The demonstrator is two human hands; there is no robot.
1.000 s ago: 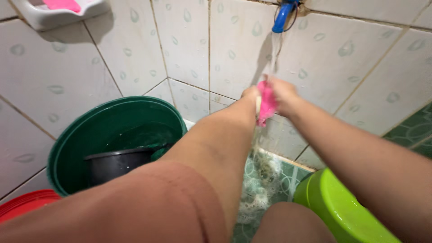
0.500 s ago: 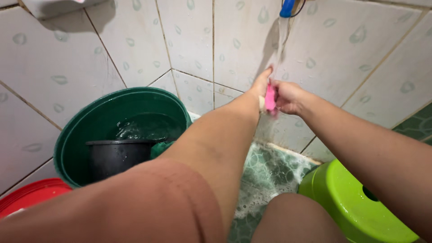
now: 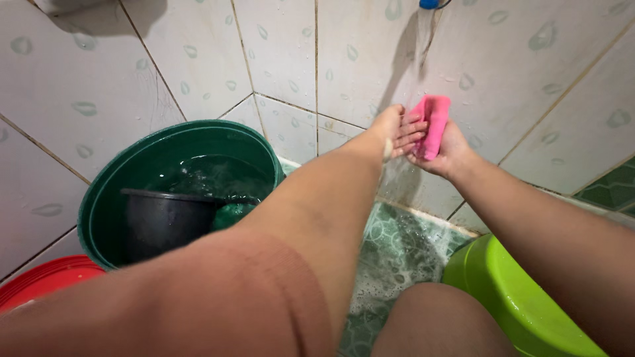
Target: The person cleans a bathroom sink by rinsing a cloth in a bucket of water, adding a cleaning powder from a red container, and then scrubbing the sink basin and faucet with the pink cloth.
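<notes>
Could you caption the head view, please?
Right hand holds pink cloth under running tap; left hand alongside.

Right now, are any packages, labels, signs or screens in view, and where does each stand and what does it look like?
None in view: no package, label, sign or screen.
The right hand holds a pink cloth at the tiled wall, the left hand beside it; a green basin and a lime stool stand on the floor.

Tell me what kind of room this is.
Most likely a home bathroom or wash area: tiled walls, a blue tap running water, and a green tub of water on a wet, soapy floor. The right hand holds a pink cloth under the stream; the left hand is open beside it.
</notes>
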